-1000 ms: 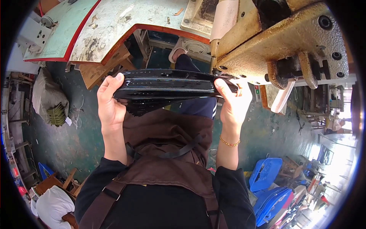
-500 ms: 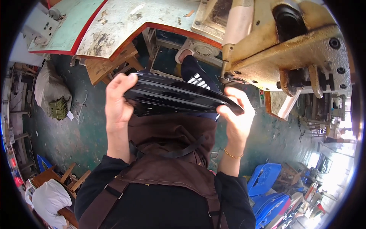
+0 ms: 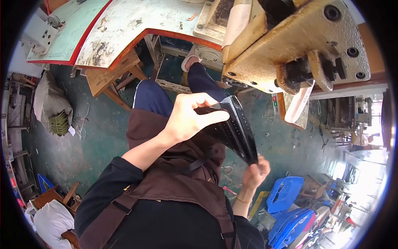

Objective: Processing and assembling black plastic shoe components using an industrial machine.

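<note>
A glossy black panel (image 3: 239, 129), with lengthwise ridges and rows of small holes, slants across the space above my lap. Its exact kind I cannot make out. My left hand (image 3: 188, 118) pinches its upper end between thumb and fingers. At the lower right end my right hand (image 3: 256, 172) is closed on it, slightly blurred. A brown apron (image 3: 174, 166) covers my lap beneath the panel. Just beyond the panel's upper end looms the worn cream-coloured head of a sewing machine (image 3: 265, 54).
A stained pale worktable (image 3: 120, 29) with a red edge runs along the far side, a wooden stool (image 3: 105, 79) under it. A stuffed sack (image 3: 49, 97) sits on the floor at left. Blue plastic chairs (image 3: 286, 193) stand at lower right.
The black panel has swung from nearly level to a steep slant. My left hand has moved right, and my right hand has come down nearer to me. Both still grip it.
</note>
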{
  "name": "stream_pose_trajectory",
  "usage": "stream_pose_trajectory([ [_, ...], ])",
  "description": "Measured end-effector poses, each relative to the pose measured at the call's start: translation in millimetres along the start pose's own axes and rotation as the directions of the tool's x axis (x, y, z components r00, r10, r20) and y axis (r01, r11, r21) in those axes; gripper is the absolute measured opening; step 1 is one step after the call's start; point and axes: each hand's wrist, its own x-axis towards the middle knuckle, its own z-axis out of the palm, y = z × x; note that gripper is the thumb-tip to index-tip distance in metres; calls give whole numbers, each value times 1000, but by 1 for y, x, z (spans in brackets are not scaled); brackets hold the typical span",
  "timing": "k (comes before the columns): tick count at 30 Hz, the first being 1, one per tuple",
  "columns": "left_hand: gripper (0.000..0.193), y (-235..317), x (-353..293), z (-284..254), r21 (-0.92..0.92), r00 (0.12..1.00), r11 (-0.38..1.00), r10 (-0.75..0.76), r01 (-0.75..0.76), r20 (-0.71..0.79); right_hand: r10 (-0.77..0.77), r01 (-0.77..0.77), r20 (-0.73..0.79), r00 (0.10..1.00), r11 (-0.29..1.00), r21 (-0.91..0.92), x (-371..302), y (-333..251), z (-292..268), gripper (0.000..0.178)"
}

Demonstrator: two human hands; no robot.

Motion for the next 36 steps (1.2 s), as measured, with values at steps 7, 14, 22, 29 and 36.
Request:
stream_pose_trajectory([
  [7, 25, 4, 23, 3, 209, 991, 973, 117, -99, -72, -76, 89, 59, 995, 962, -259, -31, 39, 15, 21],
  [14, 30, 11, 29, 0, 131, 947, 971, 224, -198, -228, 55, -68, -65, 996, 975, -213, -37, 52, 30, 21],
  [22, 27, 18, 26, -5, 95, 960, 990, 121, -100, -253, 78, -115, -151, 986, 960, -256, -25, 48, 25, 21],
  [29, 19, 5, 27, 1, -149, 979, 988, 12, -43, -205, -74, 17, -192, 979, 959, -284, 49, 11, -17, 20],
  [36, 15, 5, 26, 3, -284, 972, 958, -105, 42, -209, -184, 154, -27, 983, 887, -436, 124, -27, 1, 20],
])
